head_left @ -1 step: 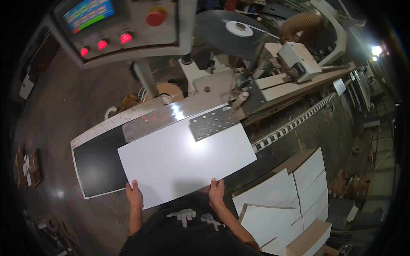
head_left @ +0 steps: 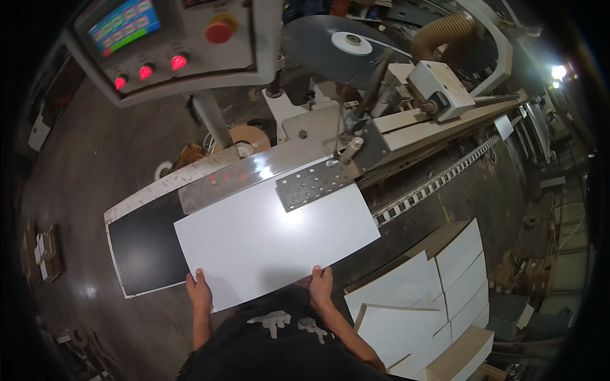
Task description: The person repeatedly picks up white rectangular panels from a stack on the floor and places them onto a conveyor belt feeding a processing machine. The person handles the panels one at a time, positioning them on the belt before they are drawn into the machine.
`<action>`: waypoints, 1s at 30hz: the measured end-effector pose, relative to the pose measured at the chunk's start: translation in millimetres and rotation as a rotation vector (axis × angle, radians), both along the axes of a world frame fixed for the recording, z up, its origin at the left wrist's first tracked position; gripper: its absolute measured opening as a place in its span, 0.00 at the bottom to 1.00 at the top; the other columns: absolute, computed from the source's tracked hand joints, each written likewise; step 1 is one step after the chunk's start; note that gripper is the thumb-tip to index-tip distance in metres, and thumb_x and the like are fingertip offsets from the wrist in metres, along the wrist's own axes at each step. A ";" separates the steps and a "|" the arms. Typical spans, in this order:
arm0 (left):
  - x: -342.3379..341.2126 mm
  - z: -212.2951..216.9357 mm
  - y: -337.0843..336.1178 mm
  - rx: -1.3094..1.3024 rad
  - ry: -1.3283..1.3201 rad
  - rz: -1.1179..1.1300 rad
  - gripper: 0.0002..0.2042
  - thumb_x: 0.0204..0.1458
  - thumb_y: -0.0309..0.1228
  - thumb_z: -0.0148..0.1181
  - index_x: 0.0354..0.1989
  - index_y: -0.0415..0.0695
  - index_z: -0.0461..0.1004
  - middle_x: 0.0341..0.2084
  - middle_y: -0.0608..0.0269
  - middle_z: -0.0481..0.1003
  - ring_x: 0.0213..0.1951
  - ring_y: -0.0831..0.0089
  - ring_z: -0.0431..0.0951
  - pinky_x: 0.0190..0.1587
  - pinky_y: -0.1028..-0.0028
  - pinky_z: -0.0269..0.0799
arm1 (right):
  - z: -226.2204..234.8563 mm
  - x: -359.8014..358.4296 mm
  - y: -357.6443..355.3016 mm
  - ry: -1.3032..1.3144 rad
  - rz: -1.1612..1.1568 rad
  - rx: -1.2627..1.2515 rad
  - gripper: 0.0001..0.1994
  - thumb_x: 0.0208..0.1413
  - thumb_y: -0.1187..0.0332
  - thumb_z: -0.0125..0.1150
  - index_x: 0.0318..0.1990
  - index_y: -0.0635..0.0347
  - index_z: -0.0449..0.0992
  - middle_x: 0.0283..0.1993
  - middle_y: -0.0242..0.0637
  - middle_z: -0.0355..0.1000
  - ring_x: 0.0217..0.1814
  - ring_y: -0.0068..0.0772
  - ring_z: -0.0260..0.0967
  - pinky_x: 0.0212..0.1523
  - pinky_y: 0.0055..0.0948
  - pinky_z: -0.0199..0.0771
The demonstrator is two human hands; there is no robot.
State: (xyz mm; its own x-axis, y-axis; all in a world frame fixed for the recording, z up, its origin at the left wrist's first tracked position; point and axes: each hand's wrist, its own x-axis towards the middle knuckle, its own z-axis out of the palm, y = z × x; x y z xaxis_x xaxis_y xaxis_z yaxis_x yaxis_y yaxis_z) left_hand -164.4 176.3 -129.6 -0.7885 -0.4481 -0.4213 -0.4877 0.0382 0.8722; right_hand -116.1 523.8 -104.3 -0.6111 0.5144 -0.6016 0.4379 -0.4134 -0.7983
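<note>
This is a woodworking workshop, a panel-processing shop floor. Just ahead of the hands stands an industrial machine [head_left: 381, 127] with a long feed track, and above them to the left hangs its control panel [head_left: 171, 44] with a coloured screen, red lamps and a red stop button. A ribbed dust-extraction hose [head_left: 445, 28] curls over the machine. To the right of the hands, cut white panels [head_left: 438, 286] lie stacked. The concrete floor [head_left: 82, 165] is dusty and strewn with scraps.

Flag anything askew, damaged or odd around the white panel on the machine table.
Nothing stands out. The white panel lies flat on the machine table, left hand and right hand on its near edge.
</note>
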 end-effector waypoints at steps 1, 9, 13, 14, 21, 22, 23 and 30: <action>-3.4 -4.3 9.4 0.012 -0.013 -0.010 0.29 0.64 0.42 0.54 0.62 0.27 0.62 0.57 0.45 0.71 0.56 0.62 0.71 0.60 0.67 0.65 | -19.2 3.0 11.0 0.020 0.013 0.067 0.08 0.69 0.69 0.43 0.47 0.66 0.58 0.38 0.47 0.67 0.28 0.45 0.76 0.29 0.45 0.85; -24.1 4.5 91.1 -0.448 -0.150 -0.028 0.32 0.64 0.46 0.54 0.63 0.27 0.61 0.57 0.35 0.69 0.59 0.48 0.71 0.62 0.62 0.64 | 12.1 -19.5 75.3 0.052 0.011 -0.101 0.12 0.72 0.64 0.39 0.49 0.67 0.61 0.35 0.47 0.73 0.29 0.43 0.78 0.27 0.40 0.85; -36.1 4.8 127.5 -0.266 -0.074 -0.133 0.29 0.65 0.48 0.49 0.55 0.27 0.64 0.52 0.32 0.72 0.57 0.44 0.72 0.58 0.59 0.65 | 17.8 -19.6 118.5 0.120 0.054 -0.058 0.12 0.71 0.62 0.48 0.44 0.65 0.63 0.33 0.41 0.71 0.28 0.37 0.77 0.27 0.35 0.84; -37.0 -4.0 135.5 -0.257 -0.033 -0.142 0.29 0.66 0.49 0.48 0.54 0.28 0.64 0.51 0.31 0.72 0.56 0.43 0.73 0.58 0.58 0.66 | 7.1 -14.3 135.5 0.123 0.047 -0.045 0.14 0.69 0.58 0.50 0.44 0.63 0.65 0.32 0.39 0.72 0.28 0.34 0.77 0.28 0.32 0.83; -65.7 -40.2 167.8 -0.164 0.011 -0.589 0.35 0.67 0.51 0.43 0.56 0.19 0.56 0.57 0.26 0.66 0.58 0.41 0.70 0.61 0.58 0.63 | -28.8 61.2 133.4 0.085 -0.203 0.039 0.16 0.65 0.54 0.58 0.48 0.57 0.70 0.34 0.36 0.75 0.29 0.27 0.75 0.29 0.29 0.77; -71.7 -34.7 176.6 -0.160 -0.013 -0.694 0.36 0.67 0.51 0.44 0.57 0.18 0.54 0.59 0.27 0.64 0.59 0.44 0.70 0.62 0.59 0.63 | -44.5 86.2 125.5 0.033 -0.167 0.107 0.17 0.65 0.54 0.59 0.50 0.57 0.70 0.34 0.36 0.75 0.29 0.26 0.74 0.29 0.28 0.76; -77.0 -23.8 180.7 -0.162 -0.045 -0.797 0.38 0.67 0.51 0.45 0.58 0.17 0.52 0.61 0.27 0.62 0.60 0.47 0.69 0.62 0.60 0.63 | -57.1 114.1 111.5 -0.039 -0.126 0.159 0.18 0.64 0.54 0.59 0.51 0.58 0.70 0.34 0.36 0.75 0.29 0.26 0.74 0.29 0.27 0.75; -84.0 33.1 227.6 0.307 -0.233 -0.958 0.32 0.64 0.48 0.54 0.62 0.32 0.54 0.52 0.51 0.70 0.49 0.64 0.73 0.54 0.65 0.69 | -159.5 387.0 -7.8 -0.309 -0.264 0.601 0.27 0.59 0.49 0.64 0.56 0.59 0.69 0.33 0.38 0.74 0.28 0.34 0.75 0.27 0.33 0.74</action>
State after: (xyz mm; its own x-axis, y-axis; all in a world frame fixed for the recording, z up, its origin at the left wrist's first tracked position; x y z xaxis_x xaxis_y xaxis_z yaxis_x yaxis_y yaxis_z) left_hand -248.5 403.9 -96.5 -0.6419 0.4777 -0.5997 -0.5281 0.2916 0.7976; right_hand 270.9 516.0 -263.8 -0.2683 0.9177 -0.2932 0.6265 -0.0650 -0.7767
